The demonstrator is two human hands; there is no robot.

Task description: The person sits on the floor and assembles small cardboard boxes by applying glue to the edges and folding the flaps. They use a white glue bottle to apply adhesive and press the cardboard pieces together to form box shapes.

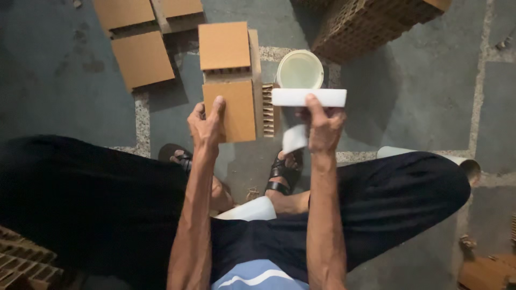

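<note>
down from the head view, the left hand rests its fingers and thumb on the near end of a brown cardboard block, a honeycomb-edged piece lying on the grey floor between the person's feet; its grip is loose, fingers laid over the face and the near edge rather than closed round it. the right hand is raised just beside the block's right side, its grip closed on a white strip held level, with a loose white tail of paper hanging below the fingers; whether that tail is part of the same strip is hard to tell. behind the strip stands a white round tub with pale contents, touching or nearly touching the block's far right corner. more brown cardboard pieces lie apart at upper left, and a stack of honeycomb slabs sits at upper right. black sandals show below the hands, dark trousers spread to both sides, and a white roll pokes out past the right knee.
</note>
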